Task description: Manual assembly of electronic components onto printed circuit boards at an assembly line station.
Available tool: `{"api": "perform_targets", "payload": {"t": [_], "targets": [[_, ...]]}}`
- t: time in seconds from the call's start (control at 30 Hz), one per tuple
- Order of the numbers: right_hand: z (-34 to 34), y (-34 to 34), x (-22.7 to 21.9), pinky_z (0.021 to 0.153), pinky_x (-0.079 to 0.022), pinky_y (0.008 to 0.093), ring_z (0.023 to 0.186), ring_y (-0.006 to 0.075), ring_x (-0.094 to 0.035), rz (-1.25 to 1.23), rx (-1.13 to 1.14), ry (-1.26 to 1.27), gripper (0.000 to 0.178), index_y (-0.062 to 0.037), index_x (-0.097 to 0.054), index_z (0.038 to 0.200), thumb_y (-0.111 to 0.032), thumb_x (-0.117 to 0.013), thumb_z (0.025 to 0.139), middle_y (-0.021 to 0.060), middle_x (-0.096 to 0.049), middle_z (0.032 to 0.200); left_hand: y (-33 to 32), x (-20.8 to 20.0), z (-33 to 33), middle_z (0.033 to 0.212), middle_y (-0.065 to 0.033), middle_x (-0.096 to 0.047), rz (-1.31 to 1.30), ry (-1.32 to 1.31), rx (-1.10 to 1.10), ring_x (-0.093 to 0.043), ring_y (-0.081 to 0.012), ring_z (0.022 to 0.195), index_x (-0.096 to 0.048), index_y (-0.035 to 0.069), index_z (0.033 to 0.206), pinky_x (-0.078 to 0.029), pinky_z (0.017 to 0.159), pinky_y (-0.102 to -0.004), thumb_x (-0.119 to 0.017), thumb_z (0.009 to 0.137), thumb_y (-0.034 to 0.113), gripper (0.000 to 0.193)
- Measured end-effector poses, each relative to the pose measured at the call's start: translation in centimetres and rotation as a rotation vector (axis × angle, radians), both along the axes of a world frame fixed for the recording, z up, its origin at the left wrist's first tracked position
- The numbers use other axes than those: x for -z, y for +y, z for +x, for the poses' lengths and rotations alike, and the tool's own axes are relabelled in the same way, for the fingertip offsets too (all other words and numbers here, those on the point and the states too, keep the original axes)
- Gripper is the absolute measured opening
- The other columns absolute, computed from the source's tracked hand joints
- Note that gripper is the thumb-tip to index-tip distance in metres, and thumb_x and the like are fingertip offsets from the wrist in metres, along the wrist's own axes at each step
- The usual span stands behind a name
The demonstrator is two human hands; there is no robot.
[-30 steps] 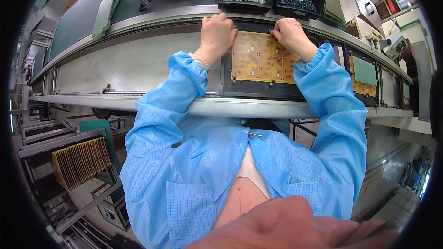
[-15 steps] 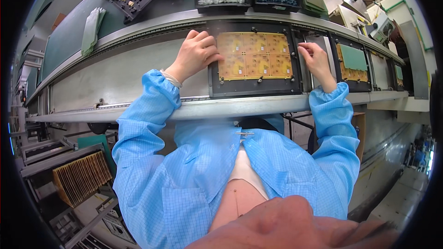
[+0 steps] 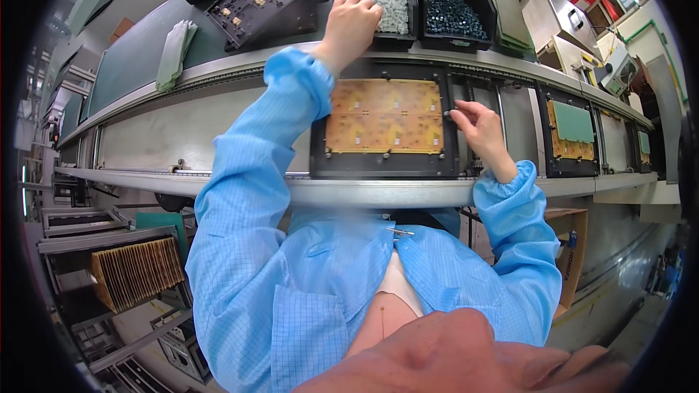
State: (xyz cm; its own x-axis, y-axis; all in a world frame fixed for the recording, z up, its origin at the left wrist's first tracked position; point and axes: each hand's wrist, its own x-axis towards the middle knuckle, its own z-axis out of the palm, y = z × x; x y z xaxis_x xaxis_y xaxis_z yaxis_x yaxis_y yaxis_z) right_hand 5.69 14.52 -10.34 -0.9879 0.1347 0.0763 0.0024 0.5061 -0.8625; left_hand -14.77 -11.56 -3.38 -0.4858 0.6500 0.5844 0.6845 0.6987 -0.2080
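Note:
My left hand (image 3: 352, 28) reaches over the front of a black bin (image 3: 393, 42) of small white plastic parts (image 3: 386, 1). Its fingers are curled down at the parts, with the tips hidden. Below it on the conveyor lies a yellow-brown circuit board panel (image 3: 384, 127), set in a black carrier frame (image 3: 349, 166). My right hand (image 3: 482, 133) is beside the carrier's right edge, thumb and fingers closed in a pinch close to a small dark knob. Whether anything is between those fingertips is too small to make out.
A second bin (image 3: 455, 14) holds dark blue parts. Behind the rail lie a black tray (image 3: 266, 0) and pale green gloves (image 3: 175, 54). Farther right on the conveyor sits another carrier (image 3: 571, 164) with a green sheet (image 3: 574, 122). A rack of boards (image 3: 138, 273) stands lower left.
My left hand has gone from the panel's left side up to the bin of white parts. The carrier has shifted left along the conveyor, and my right hand has come down along its right edge.

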Motion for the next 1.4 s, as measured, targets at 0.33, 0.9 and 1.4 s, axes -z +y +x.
{"api": "perform_targets", "payload": {"t": [0.33, 0.9, 1.4], "targets": [[-6.2, -0.7, -2.8, 0.068, -0.054, 0.0299, 0.079, 0.0173, -0.070, 0.247, -0.160, 0.150, 0.018, -0.0006, -0.072, 0.101, -0.012, -0.070, 0.088, 0.0133, -0.073, 0.092, 0.8, 0.7, -3.6, 0.092, -0.0059, -0.070, -0.096, -0.361, -0.014, -0.064, -0.0264, 0.096, -0.073, 0.010, 0.080, -0.048, 0.081, -0.0425, -0.065, 0.079, 0.016, 0.010], [-26.4, 2.6, -1.6, 0.105, -0.041, 0.0500, 0.124, 0.0385, -0.051, 0.808, -0.066, -0.093, 0.042, -0.0154, -0.056, 0.132, -0.040, -0.042, 0.101, 0.0151, -0.055, 0.137, 0.9, 0.4, -2.5, 0.083, -0.0141, -0.067, 0.060, -0.450, 0.021, -0.066, -0.0339, 0.085, -0.068, 0.008, 0.082, -0.053, 0.077, -0.0425, -0.062, 0.079, 0.009, 0.006], [-23.3, 2.2, -3.5, 0.083, -0.054, 0.0434, 0.096, 0.0341, -0.067, 0.812, -0.147, 0.386, 0.021, -0.0114, -0.070, 0.109, -0.017, -0.056, 0.095, 0.0153, -0.071, 0.101, -0.3, -2.4, 2.7, 0.082, -0.0049, -0.069, 0.448, -0.873, 0.171, -0.066, -0.0103, 0.075, -0.068, 0.000, 0.094, -0.055, 0.073, -0.0247, -0.071, 0.085, 0.006, 0.011]]}}
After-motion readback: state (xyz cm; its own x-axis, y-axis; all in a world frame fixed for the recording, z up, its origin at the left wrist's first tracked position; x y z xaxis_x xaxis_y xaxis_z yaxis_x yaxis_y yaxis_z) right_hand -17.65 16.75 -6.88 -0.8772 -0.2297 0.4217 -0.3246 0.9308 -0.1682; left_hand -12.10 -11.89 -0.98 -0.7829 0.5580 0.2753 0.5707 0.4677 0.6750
